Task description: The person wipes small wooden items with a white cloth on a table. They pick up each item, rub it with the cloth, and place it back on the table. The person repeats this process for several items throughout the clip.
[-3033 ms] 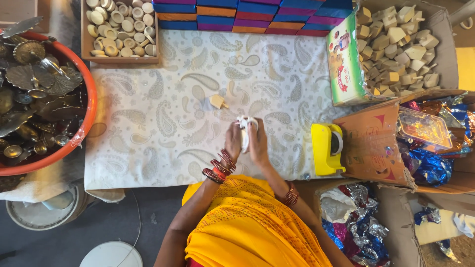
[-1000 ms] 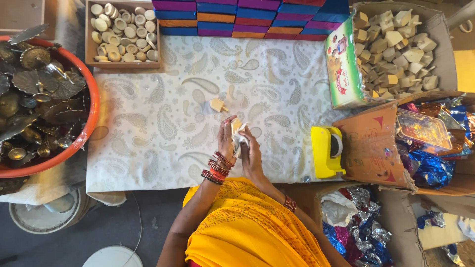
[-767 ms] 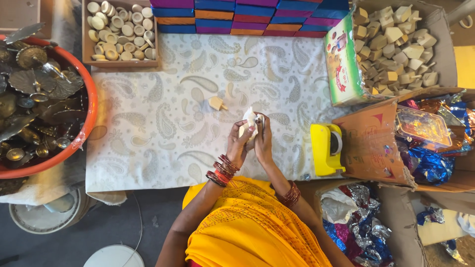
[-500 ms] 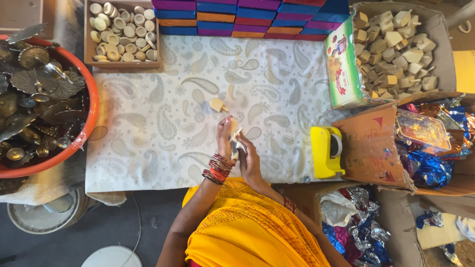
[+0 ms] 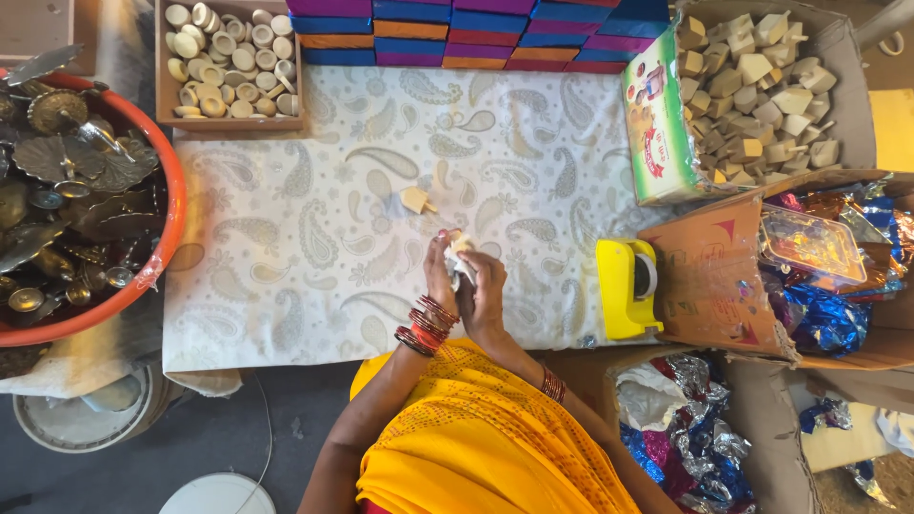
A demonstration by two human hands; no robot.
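My left hand (image 5: 440, 276) and my right hand (image 5: 484, 290) are pressed together over the patterned white cloth (image 5: 314, 238). Between their fingers they grip a small pale wooden piece wrapped in white material (image 5: 460, 255). Red bangles circle my left wrist. A second small wooden piece with a peg (image 5: 416, 200) lies on the cloth just beyond my hands, apart from them.
A yellow tape dispenser (image 5: 626, 287) stands to the right. A cardboard box of wooden pieces (image 5: 762, 86) is at the back right, a tray of round wooden discs (image 5: 228, 57) at the back left, and an orange tub of brass items (image 5: 67, 200) at the left. Coloured boxes (image 5: 476, 33) line the far edge; shiny foil wrappers (image 5: 819, 314) fill boxes at right.
My hands have kept turning and working the small wrapped piece, shifting slightly right; my right hand has come back up beside the left. The loose piece on the cloth has not moved.
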